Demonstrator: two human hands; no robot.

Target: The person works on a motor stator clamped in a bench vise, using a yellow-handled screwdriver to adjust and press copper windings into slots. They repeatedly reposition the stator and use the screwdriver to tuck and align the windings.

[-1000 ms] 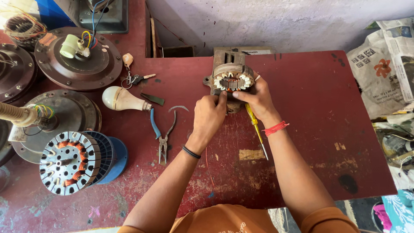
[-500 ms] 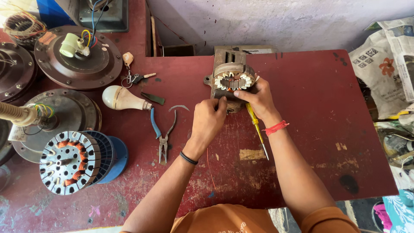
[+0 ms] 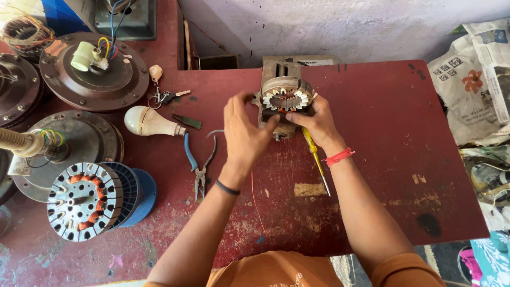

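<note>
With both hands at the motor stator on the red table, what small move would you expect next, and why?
Probably the left hand settles its grip on the motor stator: its fingers are spread just beside the housing, while the right hand already steadies the other side. The screwdriver lies under the right wrist, unheld.

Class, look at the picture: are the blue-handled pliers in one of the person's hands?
No, the pliers lie on the red table, left of the left hand.

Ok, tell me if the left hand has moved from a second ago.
Yes. The left hand has shifted slightly away from the pliers, up toward the motor.
</note>
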